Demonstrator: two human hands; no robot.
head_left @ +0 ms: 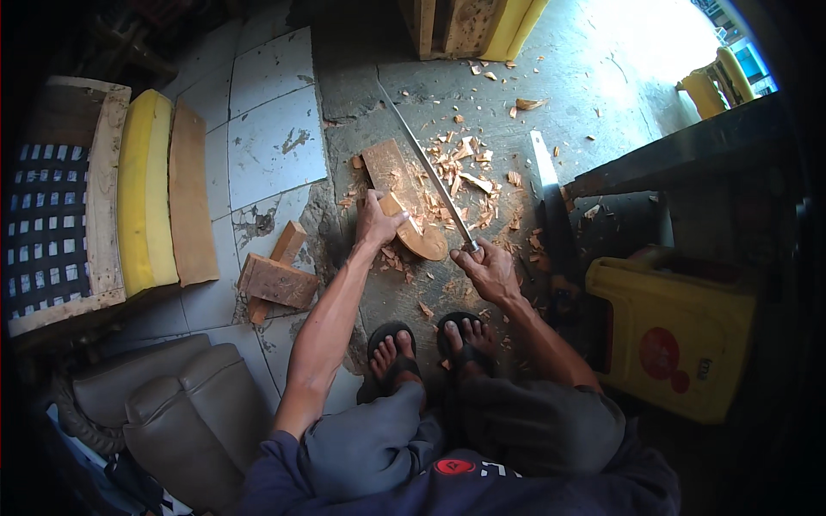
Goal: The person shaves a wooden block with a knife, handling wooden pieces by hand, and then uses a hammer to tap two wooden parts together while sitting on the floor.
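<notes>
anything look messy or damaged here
Yes. Wood chips lie scattered over the concrete floor around the wooden piece that the left hand steadies, while the right hand grips a long blade. The floor tiles at the left are cracked and chipped along their edges.

Left grip (375, 219) clenched; right grip (487, 268) clenched, arms extended.

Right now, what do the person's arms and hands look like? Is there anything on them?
Both arms are bare from the shoulder area down, lean, with no gloves, watch or rings that I can see. The left hand and the right hand are uncovered too. Near the bottom edge, dark blue cloth covers the upper body, and grey shorts cover the knees. No markings show on the arms.
</notes>
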